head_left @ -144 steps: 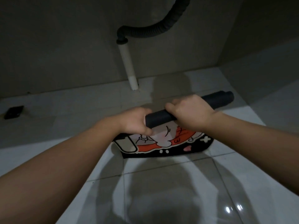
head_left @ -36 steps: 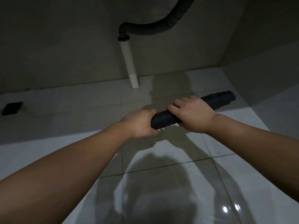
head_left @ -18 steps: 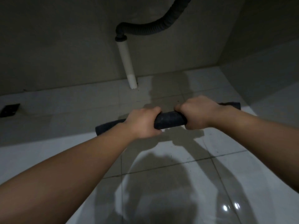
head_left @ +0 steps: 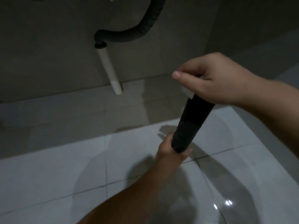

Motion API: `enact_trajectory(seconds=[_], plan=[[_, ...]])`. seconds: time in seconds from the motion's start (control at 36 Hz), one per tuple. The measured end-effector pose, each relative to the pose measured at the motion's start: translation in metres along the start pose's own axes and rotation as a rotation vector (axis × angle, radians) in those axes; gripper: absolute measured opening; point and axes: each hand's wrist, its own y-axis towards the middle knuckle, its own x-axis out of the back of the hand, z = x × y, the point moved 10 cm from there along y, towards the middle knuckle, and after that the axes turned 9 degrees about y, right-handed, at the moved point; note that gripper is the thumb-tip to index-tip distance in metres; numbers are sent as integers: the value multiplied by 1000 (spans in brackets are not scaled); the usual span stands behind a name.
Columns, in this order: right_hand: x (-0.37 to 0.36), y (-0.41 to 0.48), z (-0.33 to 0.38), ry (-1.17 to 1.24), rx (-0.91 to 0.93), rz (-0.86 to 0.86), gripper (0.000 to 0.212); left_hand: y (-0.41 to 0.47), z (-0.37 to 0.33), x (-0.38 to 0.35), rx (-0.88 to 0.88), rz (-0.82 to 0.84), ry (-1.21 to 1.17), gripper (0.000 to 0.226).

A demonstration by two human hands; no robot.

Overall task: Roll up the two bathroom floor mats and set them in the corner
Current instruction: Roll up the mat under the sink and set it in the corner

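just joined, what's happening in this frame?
A person is holding a rolled-up dark floor mat off the tiled floor, tilted steeply on end. The left hand wraps the lower end; the right hand closes over the upper end, thumb sticking out. The mat is fully rolled but not yet set down. A white drain pipe with a dark corrugated hose runs along the wall behind. No second mat is in view.

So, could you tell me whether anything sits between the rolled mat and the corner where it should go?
Nothing visible does. The rolled mat is held off the floor by both hands, and the tiled floor toward the corner on the right looks bare.
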Motion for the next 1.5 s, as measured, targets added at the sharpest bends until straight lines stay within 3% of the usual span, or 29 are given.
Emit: enact_trajectory(seconds=[0.08,0.17,0.25,0.33,0.39,0.53,0.64,0.78,0.86,0.94,1.06,1.11,1.19,1.31,1.42,1.5], plan=[[-19,-3,-12,48,-91,-6,52,-7,15,-11,-4,-23,30,44],[-52,-5,-10,-94,-84,56,54,-12,19,-7,-3,-108,60,42],[-63,3,6,40,-103,148,57,-21,18,2,-26,-180,50,42],[-33,14,11,119,-116,73,62,-23,9,15,-92,-252,38,44],[-28,13,7,144,-139,45,66,-21,2,18,-136,-250,47,46],[-82,-3,-4,31,-252,275,77,-19,0,24,-170,-285,34,48],[-46,10,-4,147,-280,147,81,-16,-17,24,-217,-275,47,54],[-99,-12,-12,-167,-338,412,83,-15,-17,15,-160,-252,38,59],[-84,0,-11,-60,-378,366,80,-18,-17,17,-160,-291,48,57],[-67,1,-13,-33,-389,320,71,-15,-21,10,-160,-225,54,56],[-101,-26,-23,-187,-466,512,79,-20,-27,4,-209,-226,72,49],[-93,-25,-28,-87,-510,525,78,-24,-35,7,-258,-267,70,44],[-58,-35,-60,91,-691,512,77,-24,-61,1,-402,-207,155,54],[-49,-95,-107,332,-956,762,88,-37,-110,-8,-686,-259,437,60],[-63,-144,-128,568,-1020,902,62,-43,-140,-24,-856,-339,662,54],[-68,-157,-145,728,-1060,824,52,-36,-150,-37,-870,-321,739,58]])
